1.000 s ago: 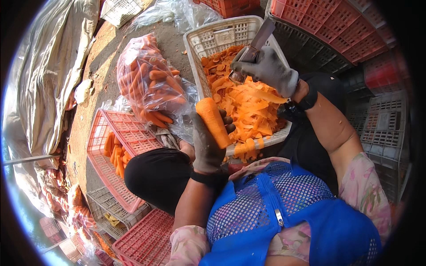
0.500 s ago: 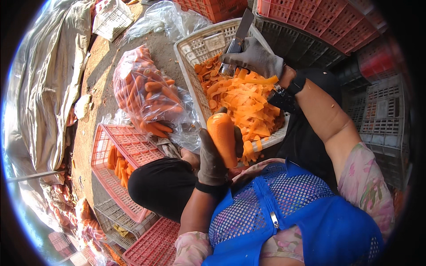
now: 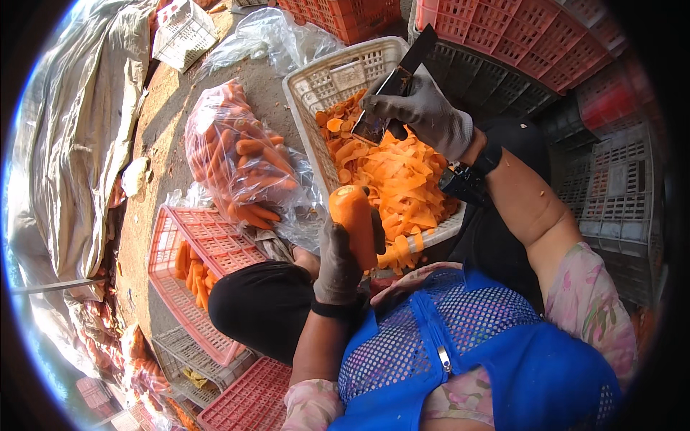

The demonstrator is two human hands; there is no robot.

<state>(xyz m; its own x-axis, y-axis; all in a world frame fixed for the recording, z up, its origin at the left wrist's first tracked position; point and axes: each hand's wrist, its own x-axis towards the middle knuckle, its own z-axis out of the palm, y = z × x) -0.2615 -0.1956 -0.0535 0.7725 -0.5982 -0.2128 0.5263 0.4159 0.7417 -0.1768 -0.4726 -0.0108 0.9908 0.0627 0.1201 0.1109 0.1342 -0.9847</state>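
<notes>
My left hand (image 3: 336, 267), in a grey glove, is wrapped around a thick peeled carrot (image 3: 353, 221) and holds it upright with its blunt end up. My right hand (image 3: 430, 117), gloved too, grips a long flat knife (image 3: 411, 61) with a dark blade, which slants up to the right. The knife's lower end shows below the fingers, apart from the carrot. Beneath my right hand, a heap of orange carrot peelings (image 3: 399, 176) and some round slices fills much of a whitish plastic crate (image 3: 302, 108).
To the left lies a clear bag of carrots (image 3: 233, 154). A tilted pink crate (image 3: 215, 233) beside my knee holds peeled carrots (image 3: 192, 273). Red crates (image 3: 496, 32) and grey crates (image 3: 618, 187) are stacked at the right. Crumpled plastic (image 3: 277, 36) lies at the back.
My right hand has shifted slightly right and turned, tilting the knife further rightward. The carrot in my left hand has moved a little left and stands straighter.
</notes>
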